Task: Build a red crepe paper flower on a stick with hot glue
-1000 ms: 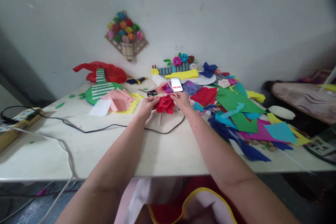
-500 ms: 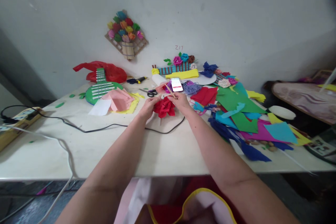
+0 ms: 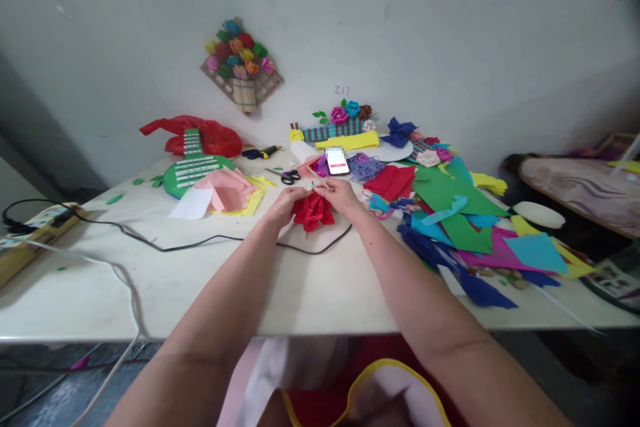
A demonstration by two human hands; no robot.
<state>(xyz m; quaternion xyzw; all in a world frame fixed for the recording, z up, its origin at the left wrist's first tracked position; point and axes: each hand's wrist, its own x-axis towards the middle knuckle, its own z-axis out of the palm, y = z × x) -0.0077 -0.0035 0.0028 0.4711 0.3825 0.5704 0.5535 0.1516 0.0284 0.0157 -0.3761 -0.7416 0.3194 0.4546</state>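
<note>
Both my hands meet over the middle of the white table (image 3: 210,280). My left hand (image 3: 286,204) has its fingers closed on the top edge of a red crepe-paper flower (image 3: 313,211). My right hand (image 3: 341,195) pinches the flower from the right side, and a thin wooden stick (image 3: 320,181) pokes out between its fingers. The flower hangs just above a black cable (image 3: 320,248). A phone (image 3: 337,162) with a lit screen stands just behind my hands.
A heap of coloured paper sheets (image 3: 465,220) covers the table's right side. Scissors (image 3: 287,177), pink and yellow sheets (image 3: 230,190), a green paper guitar (image 3: 193,170) and a red plastic bag (image 3: 200,135) lie to the left. Paper-flower crafts (image 3: 243,67) hang on the wall.
My hands have drawn closer together and gathered the red flower into a tighter bunch. The wooden stick has tipped lower in my right hand.
</note>
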